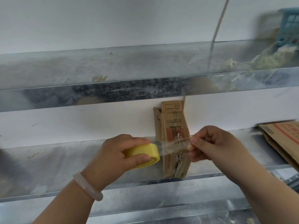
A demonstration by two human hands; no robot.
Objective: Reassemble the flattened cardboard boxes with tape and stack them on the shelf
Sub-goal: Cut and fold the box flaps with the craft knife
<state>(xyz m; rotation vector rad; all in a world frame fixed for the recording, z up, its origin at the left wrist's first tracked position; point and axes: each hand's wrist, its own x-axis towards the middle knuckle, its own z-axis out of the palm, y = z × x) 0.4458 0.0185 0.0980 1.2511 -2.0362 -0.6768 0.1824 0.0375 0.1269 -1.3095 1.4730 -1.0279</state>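
Tape (174,147) stretches between left hand (119,156) and right hand (215,144).

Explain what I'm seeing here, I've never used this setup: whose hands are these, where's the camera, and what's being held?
No machine here: these are a person's two bare hands, filmed by one wide-angle camera worn on the head, looking forward and down. The left hand grips a yellow tape roll. The right hand pinches the end of a clear strip pulled from it. Behind the strip, a small cardboard box sits on a metal shelf. A flattened cardboard piece lies at the right.
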